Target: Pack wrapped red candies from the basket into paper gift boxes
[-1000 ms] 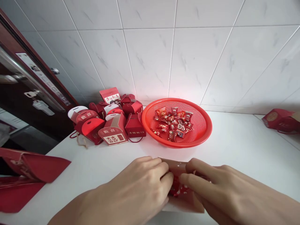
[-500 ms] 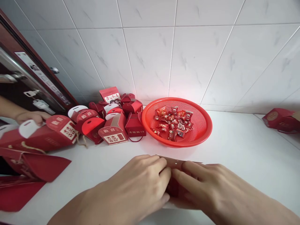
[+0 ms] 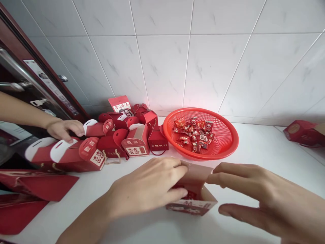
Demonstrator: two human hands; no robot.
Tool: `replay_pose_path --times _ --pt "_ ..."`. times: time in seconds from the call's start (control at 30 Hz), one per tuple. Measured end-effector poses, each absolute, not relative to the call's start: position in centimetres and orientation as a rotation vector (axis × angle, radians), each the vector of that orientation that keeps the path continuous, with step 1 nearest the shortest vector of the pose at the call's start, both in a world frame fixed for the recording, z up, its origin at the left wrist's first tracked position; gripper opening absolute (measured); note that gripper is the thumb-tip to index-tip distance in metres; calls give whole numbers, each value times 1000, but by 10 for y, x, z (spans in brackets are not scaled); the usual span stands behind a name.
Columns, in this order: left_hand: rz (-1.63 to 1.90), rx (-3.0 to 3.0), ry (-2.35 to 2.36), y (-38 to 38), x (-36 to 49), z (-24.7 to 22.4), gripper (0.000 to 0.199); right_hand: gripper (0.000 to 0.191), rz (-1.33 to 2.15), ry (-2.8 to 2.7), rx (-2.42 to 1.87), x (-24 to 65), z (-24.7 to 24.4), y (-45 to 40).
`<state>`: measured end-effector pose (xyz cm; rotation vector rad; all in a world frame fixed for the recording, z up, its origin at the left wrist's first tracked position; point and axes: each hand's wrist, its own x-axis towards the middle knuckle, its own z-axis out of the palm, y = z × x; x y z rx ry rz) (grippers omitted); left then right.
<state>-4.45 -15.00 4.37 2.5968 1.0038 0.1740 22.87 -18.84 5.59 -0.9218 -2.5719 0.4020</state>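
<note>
A small red candy box [image 3: 189, 207] with its top flaps up stands on the white counter in front of me. Red-wrapped candies [image 3: 191, 194] show inside it. My left hand [image 3: 149, 188] grips the box's left side, fingers bent over the wall and the thumb near the opening. On the other side, my right hand [image 3: 256, 189] is open, thumb spread away, its fingertips at the upper right corner of the raised back flap. Whether those fingertips touch the flap I cannot tell.
Behind the box is a red plastic basket [image 3: 232, 144] of wrapped candies. Several red gift boxes [image 3: 135, 145] crowd the left, where another person's hand [image 3: 66, 129] rests on them. Flat red cartons [image 3: 48, 186] lie at the near left. Another red box [image 3: 302, 132] stands far right, and a tiled wall [image 3: 162, 67] closes the back.
My right hand has pulled away to the right and spread, uncovering the box opening. At left, the other person's hand has moved right and the gift boxes there have shifted.
</note>
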Motion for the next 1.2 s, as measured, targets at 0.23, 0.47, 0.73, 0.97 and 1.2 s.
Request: replay_pose_path --times 0.23,0.47,0.73,0.97,1.2 --pt "185 2449 861 -124 -46 55 33 46 566 -2622 -1131 228 42 -171" --pt "92 2508 719 -125 -52 58 15 15 560 -2604 -1256 214 39 -162" --pt "284 2582 715 -126 -57 57 27 10 573 -2439 -1244 209 37 -157" --pt "676 2594 601 -116 -57 50 33 13 775 -2152 -1067 210 38 -150" --pt "1015 2402 864 -98 -58 43 61 23 919 -1851 -933 225 44 -141"
